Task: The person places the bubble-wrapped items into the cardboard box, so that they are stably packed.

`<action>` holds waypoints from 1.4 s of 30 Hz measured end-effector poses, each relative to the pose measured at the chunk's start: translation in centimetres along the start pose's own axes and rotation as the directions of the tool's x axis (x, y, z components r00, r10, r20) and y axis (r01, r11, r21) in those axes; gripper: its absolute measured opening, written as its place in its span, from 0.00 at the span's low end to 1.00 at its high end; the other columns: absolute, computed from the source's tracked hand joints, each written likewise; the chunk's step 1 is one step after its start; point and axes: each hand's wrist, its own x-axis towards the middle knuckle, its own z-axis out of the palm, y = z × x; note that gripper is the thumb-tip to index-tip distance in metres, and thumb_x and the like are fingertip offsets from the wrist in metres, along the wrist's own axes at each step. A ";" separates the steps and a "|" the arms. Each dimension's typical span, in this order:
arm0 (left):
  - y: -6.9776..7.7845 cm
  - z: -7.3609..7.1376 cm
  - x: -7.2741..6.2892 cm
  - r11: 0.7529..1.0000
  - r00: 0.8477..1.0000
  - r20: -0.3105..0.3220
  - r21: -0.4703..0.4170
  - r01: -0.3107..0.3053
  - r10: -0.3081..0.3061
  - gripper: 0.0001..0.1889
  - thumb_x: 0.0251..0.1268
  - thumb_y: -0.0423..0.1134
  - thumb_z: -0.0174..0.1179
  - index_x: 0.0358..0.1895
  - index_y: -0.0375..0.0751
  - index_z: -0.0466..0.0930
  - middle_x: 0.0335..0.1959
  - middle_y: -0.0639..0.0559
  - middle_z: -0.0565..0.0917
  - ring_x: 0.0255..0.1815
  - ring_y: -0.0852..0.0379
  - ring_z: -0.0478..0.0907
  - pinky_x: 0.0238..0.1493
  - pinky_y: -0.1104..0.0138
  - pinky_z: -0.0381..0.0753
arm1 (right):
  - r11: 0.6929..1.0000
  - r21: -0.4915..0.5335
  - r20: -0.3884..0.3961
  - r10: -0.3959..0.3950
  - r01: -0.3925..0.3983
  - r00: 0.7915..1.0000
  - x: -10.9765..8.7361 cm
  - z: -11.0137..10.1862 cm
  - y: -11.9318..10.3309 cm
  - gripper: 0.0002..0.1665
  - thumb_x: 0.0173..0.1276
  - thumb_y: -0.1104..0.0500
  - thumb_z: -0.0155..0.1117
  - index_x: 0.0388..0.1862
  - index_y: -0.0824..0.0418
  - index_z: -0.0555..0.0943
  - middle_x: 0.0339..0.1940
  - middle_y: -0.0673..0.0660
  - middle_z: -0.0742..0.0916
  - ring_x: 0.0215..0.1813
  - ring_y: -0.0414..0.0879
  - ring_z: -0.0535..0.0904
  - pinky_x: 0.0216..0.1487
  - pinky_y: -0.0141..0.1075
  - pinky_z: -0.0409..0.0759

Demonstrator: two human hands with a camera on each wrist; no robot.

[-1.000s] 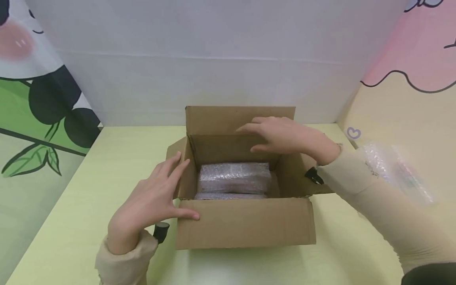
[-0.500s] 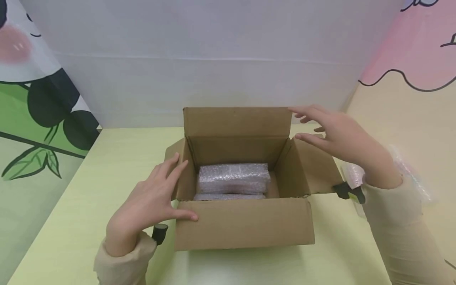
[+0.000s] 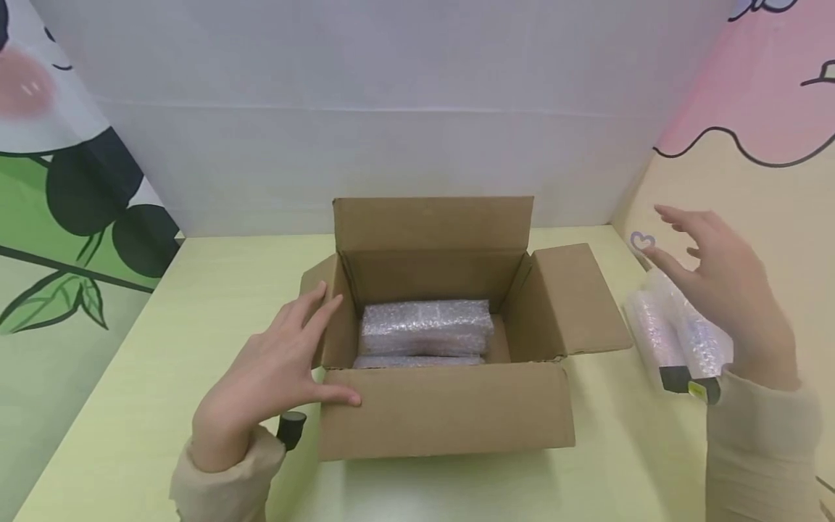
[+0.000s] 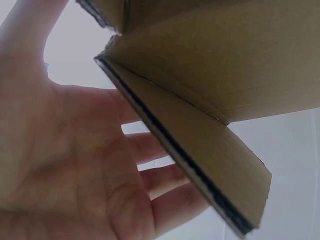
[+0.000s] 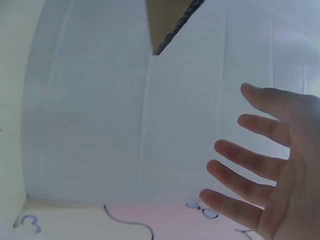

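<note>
An open cardboard box (image 3: 450, 417) stands on the table with its flaps folded outward. Inside lies a package in bubble wrap (image 3: 427, 326), and a second bubble-wrapped piece (image 3: 417, 361) shows along the near wall. My left hand (image 3: 267, 370) rests spread at the box's near left corner, thumb on the front flap and fingers along the left flap (image 4: 200, 140). Off to the right, my right hand (image 3: 727, 290) hangs in the air with fingers spread and nothing in them, above bubble-wrapped packs (image 3: 654, 330); the hand and wrist partly cover them.
The pale yellow table (image 3: 215, 290) extends on both sides of the box. Behind it rises a white sheet (image 3: 417, 159). Cartoon-printed panels flank the table, a pink and cream one (image 3: 770, 101) on the right. Small black camera mounts (image 3: 291, 429) sit at both wrists.
My right hand has moved from over the box, past its right flap, to the packs on the right, uncovering that flap. The left hand and box have hardly moved.
</note>
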 end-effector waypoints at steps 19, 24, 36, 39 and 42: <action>-0.1 0.1 0.1 1.000 1.000 0.002 -0.002 -0.004 0.004 0.65 0.32 0.75 0.68 0.74 0.38 0.57 0.75 0.37 0.56 0.68 0.36 0.63 0.28 0.53 0.78 | 0.878 -0.220 0.154 0.462 -0.425 0.873 -6.7 6.6 12.4 0.42 0.74 0.41 0.47 0.75 0.66 0.55 0.67 0.83 0.60 0.64 0.86 0.52 0.50 0.76 0.59; -0.1 0.1 0.1 1.000 1.000 0.005 -0.002 -0.003 0.003 0.65 0.33 0.75 0.68 0.74 0.37 0.57 0.75 0.37 0.57 0.67 0.35 0.63 0.28 0.54 0.79 | 0.859 -0.223 0.162 0.498 -0.460 0.852 -7.7 7.4 13.2 0.42 0.74 0.40 0.45 0.76 0.63 0.53 0.65 0.85 0.61 0.64 0.85 0.54 0.46 0.78 0.61; 0.0 0.0 0.0 1.000 1.000 0.023 -0.010 0.016 -0.016 0.64 0.33 0.73 0.70 0.74 0.37 0.57 0.76 0.38 0.56 0.69 0.36 0.62 0.29 0.54 0.79 | 0.826 -0.181 0.140 0.559 -0.534 0.817 -7.9 8.4 13.5 0.41 0.76 0.44 0.44 0.79 0.59 0.45 0.65 0.85 0.62 0.62 0.84 0.57 0.46 0.76 0.63; 0.0 -0.1 -0.1 1.000 1.000 0.014 -0.010 0.009 -0.009 0.64 0.33 0.74 0.68 0.74 0.38 0.57 0.75 0.37 0.56 0.68 0.36 0.63 0.29 0.54 0.79 | 0.829 -0.205 0.119 0.548 -0.520 0.828 -7.9 8.1 13.3 0.41 0.75 0.49 0.47 0.79 0.60 0.45 0.69 0.81 0.60 0.64 0.82 0.56 0.45 0.76 0.64; 0.0 -0.2 -0.1 1.000 1.000 0.006 -0.005 0.004 -0.004 0.65 0.32 0.75 0.68 0.74 0.38 0.57 0.75 0.38 0.57 0.68 0.36 0.63 0.29 0.54 0.79 | 0.837 -0.220 0.102 0.531 -0.501 0.841 -7.8 7.7 12.9 0.42 0.73 0.53 0.49 0.79 0.58 0.45 0.72 0.78 0.58 0.65 0.81 0.56 0.46 0.76 0.64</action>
